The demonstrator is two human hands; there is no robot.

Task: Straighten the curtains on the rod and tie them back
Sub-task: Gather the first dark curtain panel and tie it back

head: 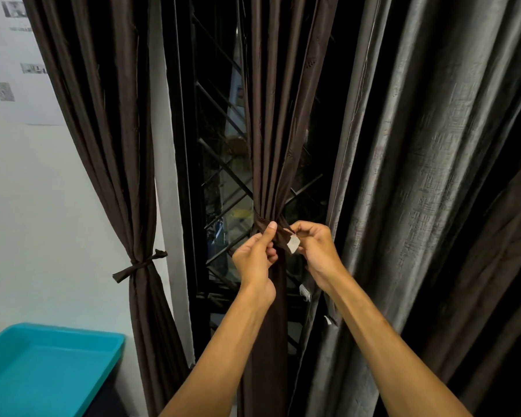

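at the middle curtain (pixel 268 145), left hand (pixel 254 261) and right hand (pixel 315 251) pinch, seemingly, its tie-back (pixel 283 237).

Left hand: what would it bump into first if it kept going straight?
The left hand points up and forward, thumb on the tie band around the middle curtain. It would probably push into that gathered curtain first; the window grille looks farther back, depth unclear.

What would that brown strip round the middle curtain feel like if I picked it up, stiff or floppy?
Probably floppy: the strip bends tightly round the middle curtain where the left hand and right hand pinch it. Likely light too, since the knotted strip on the left curtain is thin cloth.
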